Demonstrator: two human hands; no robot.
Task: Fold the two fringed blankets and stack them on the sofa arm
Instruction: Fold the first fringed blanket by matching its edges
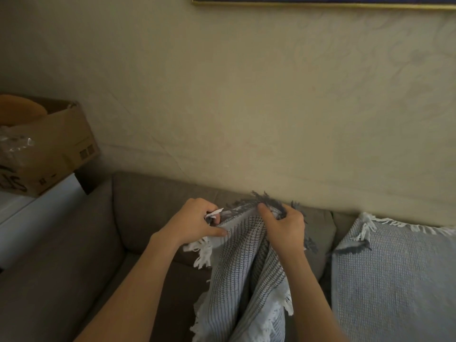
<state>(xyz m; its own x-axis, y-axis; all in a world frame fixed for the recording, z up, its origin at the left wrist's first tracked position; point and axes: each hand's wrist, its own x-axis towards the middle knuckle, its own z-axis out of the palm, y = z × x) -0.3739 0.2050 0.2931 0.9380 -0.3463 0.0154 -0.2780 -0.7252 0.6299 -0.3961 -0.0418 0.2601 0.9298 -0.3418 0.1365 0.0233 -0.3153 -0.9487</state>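
Grey-and-white weave fills our head view. The striped blanket (246, 272) hangs bunched over the sofa (148, 201) seat, just ahead of the back cushion. Our left hand (195, 220) pinches the top edge by its white fringe. Our right hand (286, 228) is curled round the same edge, where the grey fringe sticks up. The two grips sit close together, so we judge we're hunting for the corners. To do it well, we'd slide the hands apart along that edge until each has a true corner. Then we'd let the cloth drop flat before matching edges. The pale blanket (394, 280) lies spread at the sofa's right end, against the back, no hand on it. The sofa arm (61, 255) at the left carries no stack yet.
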